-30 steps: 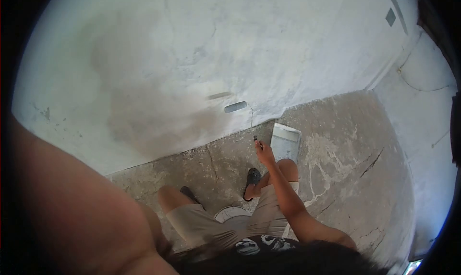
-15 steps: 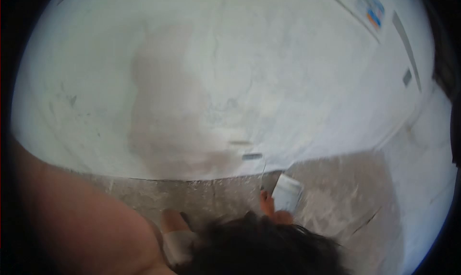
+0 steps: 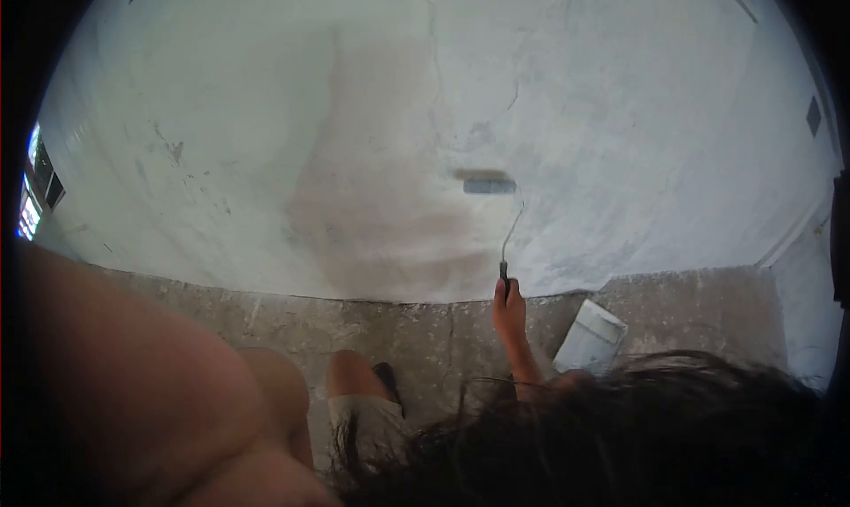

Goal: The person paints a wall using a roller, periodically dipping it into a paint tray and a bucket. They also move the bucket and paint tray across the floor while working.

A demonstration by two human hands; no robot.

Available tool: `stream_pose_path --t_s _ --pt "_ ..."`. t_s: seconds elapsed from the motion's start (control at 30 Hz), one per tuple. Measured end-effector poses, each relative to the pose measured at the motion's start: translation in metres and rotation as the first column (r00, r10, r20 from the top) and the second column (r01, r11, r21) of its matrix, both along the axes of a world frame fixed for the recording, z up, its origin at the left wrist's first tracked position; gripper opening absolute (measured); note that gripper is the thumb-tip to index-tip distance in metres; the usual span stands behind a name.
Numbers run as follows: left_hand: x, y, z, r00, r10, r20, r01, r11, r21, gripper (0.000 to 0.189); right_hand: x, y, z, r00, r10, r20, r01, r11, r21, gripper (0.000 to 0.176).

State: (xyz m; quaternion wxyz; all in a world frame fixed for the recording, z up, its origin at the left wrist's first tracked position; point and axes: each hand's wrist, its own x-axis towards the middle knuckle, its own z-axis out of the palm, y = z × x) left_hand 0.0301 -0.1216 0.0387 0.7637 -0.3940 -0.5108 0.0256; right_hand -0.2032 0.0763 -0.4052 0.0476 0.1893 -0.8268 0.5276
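Note:
My right hand (image 3: 509, 310) is closed round the dark handle of a paint roller (image 3: 489, 186). The roller's bent wire frame runs up from the handle, and its pale cylinder lies sideways against the white wall (image 3: 620, 153). A pinkish, darker patch (image 3: 372, 179) spreads over the wall to the left of the roller. On the floor just right of my forearm sits a white, box-like container (image 3: 591, 334); what it holds cannot be made out. Large blurred bare skin fills the lower left, probably my left arm or shoulder. My left hand does not show.
Rough grey-brown concrete floor (image 3: 691, 317) meets the base of the wall. My leg and a dark shoe (image 3: 388, 385) appear at the bottom. A small grey plate (image 3: 813, 116) is on the wall at right. Dark hair covers the lower right.
The roller has moved up the wall, with my right hand and forearm reaching further forward. The view has shifted, so the wall patch and container now appear further right.

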Motion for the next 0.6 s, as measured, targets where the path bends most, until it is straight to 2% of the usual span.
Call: stream_pose_path --t_s 0.07,0.13,0.2,0.27,0.4,0.47,0.53,0.6 --pt "-0.003 0.001 -0.005 0.999 -0.007 0.032 0.007 1.0 -0.009 0.063 -0.001 -0.026 0.006 0.999 0.003 0.047 -0.005 0.999 0.042 0.031" --pt "-0.003 0.002 -0.014 0.999 -0.016 0.039 0.016 1.0 0.015 0.063 -0.003 -0.045 -0.009 0.999 -0.005 -0.044 0.006 1.0 0.027 0.03" --pt "-0.002 -0.005 -0.025 0.999 -0.025 0.043 0.023 0.998 0.05 0.063 -0.005 -0.062 -0.019 0.997 -0.035 0.074 0.028 0.995 0.099 0.031" --pt "-0.007 -0.012 -0.031 0.997 -0.034 0.067 0.029 0.997 0.076 0.063 -0.001 -0.068 -0.029 0.994 -0.043 0.104 0.03 0.991 0.129 0.031" --pt "-0.017 -0.022 -0.053 0.986 -0.079 0.149 0.063 0.993 0.103 0.063 0.008 -0.071 -0.091 0.983 -0.08 0.163 0.043 0.975 0.216 0.031" --pt "-0.021 -0.02 -0.067 0.967 -0.132 0.218 0.104 0.985 0.138 0.062 0.008 -0.065 -0.103 0.993 -0.063 0.102 0.034 0.964 0.263 0.031" --pt "-0.018 -0.022 -0.076 0.967 -0.128 0.218 0.094 0.982 0.161 0.062 0.004 -0.068 -0.072 0.99 -0.061 0.13 0.027 0.967 0.252 0.032" --pt "-0.02 -0.026 -0.083 0.96 -0.141 0.242 0.1 0.98 0.174 0.062 -0.002 -0.076 -0.028 0.994 -0.057 0.094 0.045 0.99 0.132 0.031"
